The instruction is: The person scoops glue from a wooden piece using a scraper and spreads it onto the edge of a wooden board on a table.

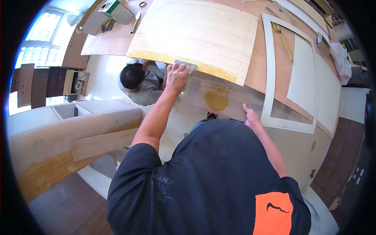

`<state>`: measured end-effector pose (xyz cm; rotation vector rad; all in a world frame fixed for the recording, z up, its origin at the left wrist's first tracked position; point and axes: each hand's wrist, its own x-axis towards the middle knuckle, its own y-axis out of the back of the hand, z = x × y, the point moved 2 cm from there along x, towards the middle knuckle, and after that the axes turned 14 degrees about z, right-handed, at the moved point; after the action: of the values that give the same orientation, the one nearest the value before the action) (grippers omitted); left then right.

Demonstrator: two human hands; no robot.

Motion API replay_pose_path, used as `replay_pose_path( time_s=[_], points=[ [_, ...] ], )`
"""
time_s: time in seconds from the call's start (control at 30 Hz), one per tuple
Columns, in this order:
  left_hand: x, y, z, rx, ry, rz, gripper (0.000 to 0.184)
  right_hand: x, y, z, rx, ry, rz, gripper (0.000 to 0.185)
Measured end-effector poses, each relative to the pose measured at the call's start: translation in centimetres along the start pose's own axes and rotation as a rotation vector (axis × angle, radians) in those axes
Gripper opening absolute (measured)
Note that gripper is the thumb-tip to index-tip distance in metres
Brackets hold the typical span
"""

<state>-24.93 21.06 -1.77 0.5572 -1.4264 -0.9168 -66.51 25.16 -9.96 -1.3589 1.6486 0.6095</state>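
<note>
My left hand [177, 76] grips a flat grey scraper [188, 65], whose blade touches the yellow glue strip [213, 71] along the near edge of a pale wooden sheet [192, 33]. Lower down and to the right, my right hand [251, 115] holds a thin board [196, 94] by its right end, thumb on top. A puddle of amber glue [216, 98] lies on that board. The fingers of my right hand under the board are hidden.
A co-worker [135, 80] crouches just left of my left arm. A white frame [268, 70] and a yellow tool [284, 39] lie at right. A knife [135, 22] and a green-white box [117, 11] are at upper left. A curved panel [70, 121] stands at left.
</note>
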Motion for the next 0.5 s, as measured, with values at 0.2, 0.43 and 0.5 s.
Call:
replay_pose_path(
  time_s=[0.2,0.43,0.5],
  points=[
    [1.4,0.7,-2.6,0.083,0.032,0.074,0.021,0.4,0.4,0.2,0.013,-0.041,-0.052,0.064],
    [-0.1,1.4,-3.3,0.033,0.01,0.047,0.022,1.4,0.8,0.4,0.006,0.02,-0.02,0.06],
    [0.3,1.7,-3.5,0.051,0.02,0.031,0.023,1.8,1.1,0.6,0.023,0.013,-0.045,0.057]
  ],
)
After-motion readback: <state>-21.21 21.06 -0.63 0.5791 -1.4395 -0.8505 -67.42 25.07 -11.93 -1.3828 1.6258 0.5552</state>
